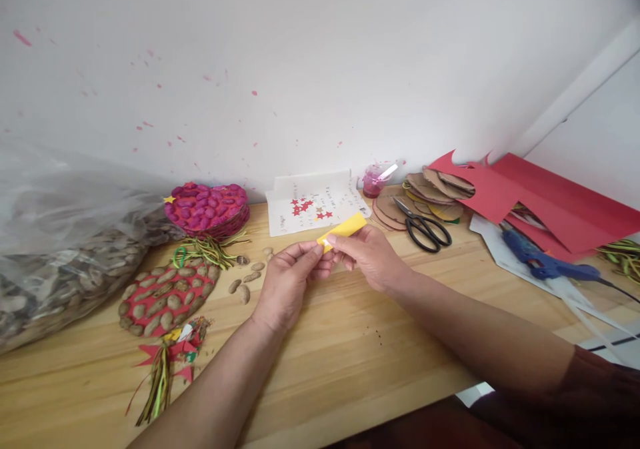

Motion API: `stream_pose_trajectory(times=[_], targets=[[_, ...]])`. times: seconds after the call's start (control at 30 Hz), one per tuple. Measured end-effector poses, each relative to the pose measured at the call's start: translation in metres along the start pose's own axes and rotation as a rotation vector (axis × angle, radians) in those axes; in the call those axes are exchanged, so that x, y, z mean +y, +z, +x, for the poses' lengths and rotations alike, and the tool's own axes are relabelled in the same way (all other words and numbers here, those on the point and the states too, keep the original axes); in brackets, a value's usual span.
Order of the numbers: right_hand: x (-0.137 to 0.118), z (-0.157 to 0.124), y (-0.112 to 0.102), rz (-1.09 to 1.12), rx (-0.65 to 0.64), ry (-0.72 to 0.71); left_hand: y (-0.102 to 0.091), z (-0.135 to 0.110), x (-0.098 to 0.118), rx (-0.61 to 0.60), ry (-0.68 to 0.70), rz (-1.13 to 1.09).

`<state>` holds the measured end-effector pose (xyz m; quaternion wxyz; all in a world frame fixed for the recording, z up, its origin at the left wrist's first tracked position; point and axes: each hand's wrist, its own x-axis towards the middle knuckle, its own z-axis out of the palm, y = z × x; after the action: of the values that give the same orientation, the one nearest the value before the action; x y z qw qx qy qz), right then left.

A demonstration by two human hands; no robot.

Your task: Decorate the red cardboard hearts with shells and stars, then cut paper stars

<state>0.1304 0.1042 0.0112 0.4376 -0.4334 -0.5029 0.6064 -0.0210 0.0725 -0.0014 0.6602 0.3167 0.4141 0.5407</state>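
Note:
A narrow piece of yellow paper (350,226) is held up above the middle of the table. My left hand (287,282) pinches its lower left end, where a small white patch shows. Along its near edge, my right hand (377,255) grips it between thumb and fingers. Both hands are closed, and their fingertips nearly meet. Just behind them lies a white sheet with writing (285,219), on which small red stars (300,206) are scattered. Black-handled scissors (425,229) rest to the right of my right hand, blades pointing back left. Several loose peanuts (244,293) lie left of my left hand.
At left are a clear bag of peanuts (65,282), a magenta peanut-covered piece (210,209) and a red peanut-studded disc (167,295). A cup of pink liquid (373,183) stands by the wall. Cardboard discs (435,192), red paper (565,202) and a blue glue gun (545,262) lie right.

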Motion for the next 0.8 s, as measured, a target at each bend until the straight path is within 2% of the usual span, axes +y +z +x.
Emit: stream_pose_trajectory(times=[0.8], targets=[[0.0056,-0.0002,0.0019,0.012,-0.016,-0.055,-0.0022,0.0008,-0.0037,-0.051,0.000,-0.021]])
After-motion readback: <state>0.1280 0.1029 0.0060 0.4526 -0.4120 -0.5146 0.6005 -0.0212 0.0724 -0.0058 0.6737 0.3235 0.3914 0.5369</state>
